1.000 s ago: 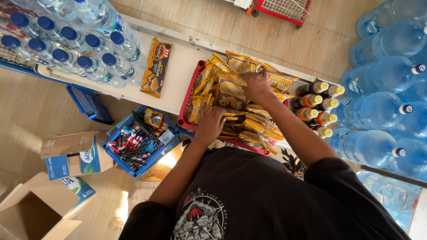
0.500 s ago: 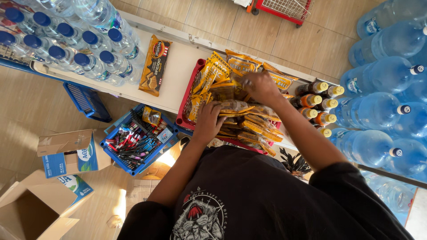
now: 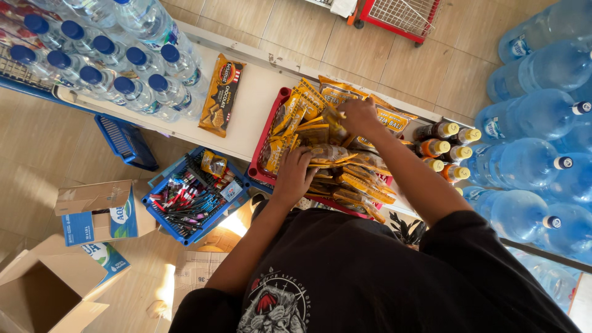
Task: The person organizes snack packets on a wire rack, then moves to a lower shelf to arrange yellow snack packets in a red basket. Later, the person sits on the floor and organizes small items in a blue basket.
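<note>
Looking straight down: open cardboard boxes (image 3: pixel 68 246) sit on the tiled floor far left, clear water bottles with blue caps (image 3: pixel 105 58) packed along the white shelf (image 3: pixel 253 105) above them. Blue basket (image 3: pixel 194 194) of pens and small items hangs below the shelf edge. Brown-and-yellow biscuit pack (image 3: pixel 221 94) lies flat on the shelf, apart from the red tray (image 3: pixel 266 139). Tray is heaped with yellow snack packets (image 3: pixel 314 132), overlapping, many tilted. Left hand (image 3: pixel 295 176) presses down on the near side of the heap, fingers spread over packets; cannot tell whether the grip closes on any one. Right hand (image 3: pixel 357 117) is at the far side of the heap, fingers pinched together on a yellow packet's edge. Small bottles with yellow and orange caps (image 3: pixel 447 148) stand just beside the tray on the right. Big blue water jugs (image 3: pixel 536 135) fill the far right. Red wire basket (image 3: pixel 401 15) on the floor at top.
</note>
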